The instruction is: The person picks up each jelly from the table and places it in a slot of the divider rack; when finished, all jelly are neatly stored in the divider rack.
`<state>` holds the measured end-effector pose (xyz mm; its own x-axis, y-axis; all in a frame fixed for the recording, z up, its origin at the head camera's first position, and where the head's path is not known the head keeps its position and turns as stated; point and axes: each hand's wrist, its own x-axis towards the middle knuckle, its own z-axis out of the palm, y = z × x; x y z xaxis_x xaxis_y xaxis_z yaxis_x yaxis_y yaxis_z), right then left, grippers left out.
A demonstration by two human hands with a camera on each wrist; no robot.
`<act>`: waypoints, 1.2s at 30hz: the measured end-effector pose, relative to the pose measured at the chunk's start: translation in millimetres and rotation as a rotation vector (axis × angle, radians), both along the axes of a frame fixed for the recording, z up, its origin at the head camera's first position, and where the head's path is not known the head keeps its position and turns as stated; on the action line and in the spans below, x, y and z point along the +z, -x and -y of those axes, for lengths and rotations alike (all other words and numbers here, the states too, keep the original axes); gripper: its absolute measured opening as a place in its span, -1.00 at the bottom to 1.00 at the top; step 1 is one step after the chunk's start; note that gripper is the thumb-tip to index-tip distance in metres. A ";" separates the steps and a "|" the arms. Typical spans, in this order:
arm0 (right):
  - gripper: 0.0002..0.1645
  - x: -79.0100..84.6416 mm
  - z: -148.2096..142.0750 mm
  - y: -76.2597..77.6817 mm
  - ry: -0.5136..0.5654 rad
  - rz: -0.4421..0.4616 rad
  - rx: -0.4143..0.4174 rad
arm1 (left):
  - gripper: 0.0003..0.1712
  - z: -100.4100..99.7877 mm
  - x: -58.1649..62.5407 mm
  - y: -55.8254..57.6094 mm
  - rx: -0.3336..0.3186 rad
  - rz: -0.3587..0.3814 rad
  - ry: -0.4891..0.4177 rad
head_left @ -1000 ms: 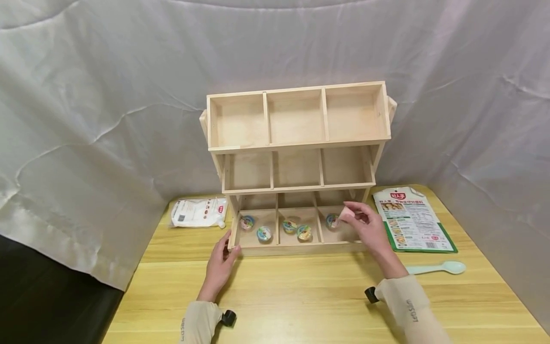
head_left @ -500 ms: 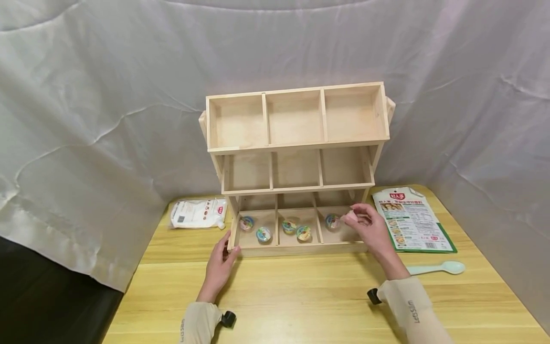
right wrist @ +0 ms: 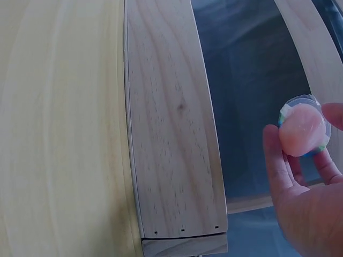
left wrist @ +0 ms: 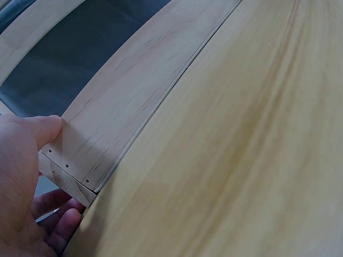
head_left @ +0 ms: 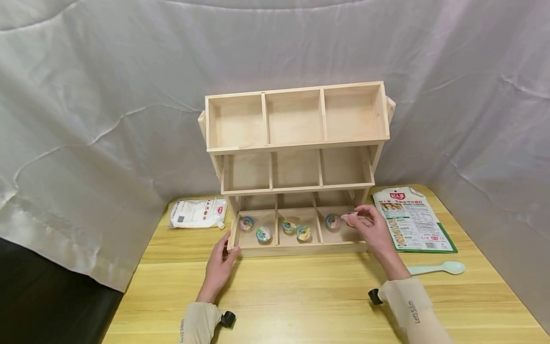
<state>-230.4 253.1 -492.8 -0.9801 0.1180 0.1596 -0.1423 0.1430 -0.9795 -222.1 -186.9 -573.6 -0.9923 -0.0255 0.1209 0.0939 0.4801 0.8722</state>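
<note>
A three-tier wooden rack (head_left: pixel 296 146) stands at the back of the table, each tier split into three compartments. My left hand (head_left: pixel 219 270) grips the front left corner of its bottom tray, the thumb on the front board (left wrist: pixel 123 91) and fingers curled at the end. Over the bottom right compartment, my right hand (head_left: pixel 375 234) pinches a pink jelly cup (right wrist: pixel 303 130) between thumb and fingers. Just left of it, another jelly cup (head_left: pixel 333 221) lies in that compartment. Two blue-lidded cups (head_left: pixel 264 234) are in the left compartment, and two yellowish ones (head_left: pixel 303 233) in the middle.
A white spouted pouch (head_left: pixel 199 213) lies left of the rack. To the right lie a green-edged printed food packet (head_left: pixel 414 220) and a pale green spoon (head_left: pixel 453 267). Grey curtain (head_left: pixel 296 43) hangs close behind the table and along both sides.
My right hand has shifted slightly right with the pink jelly cup and turned it a little. The left hand stays at the tray corner, and the other cups have not moved.
</note>
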 end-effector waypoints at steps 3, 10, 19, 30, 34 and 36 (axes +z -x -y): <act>-0.49 -0.5 -0.9 0.8 -0.015 0.004 -0.004 | -0.22 0.1 0.0 -0.2 0.002 -0.001 0.002; -0.50 -1.4 -2.2 1.5 -0.030 0.016 0.000 | -0.22 0.1 -0.3 0.4 0.000 -0.007 -0.001; -0.33 -2.6 -6.0 1.4 -0.102 0.014 0.051 | -0.22 0.2 -0.3 1.7 -0.006 -0.008 0.000; -0.30 -7.3 -13.7 4.1 -0.289 0.066 0.028 | -0.23 0.1 -1.4 1.0 0.005 0.001 0.020; -0.28 -12.6 -18.3 6.4 -0.348 0.073 0.028 | -0.23 0.2 -1.7 0.5 0.006 0.001 0.020; -0.28 -16.4 -21.1 8.1 -0.403 0.057 0.019 | -0.23 0.2 -1.8 0.5 0.007 0.001 0.020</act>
<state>-238.5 274.2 -509.2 -0.9901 0.0390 0.1347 -0.0956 0.5148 -0.8520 -222.7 -187.1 -575.4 -0.9923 -0.0302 0.1205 0.0896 0.4977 0.8627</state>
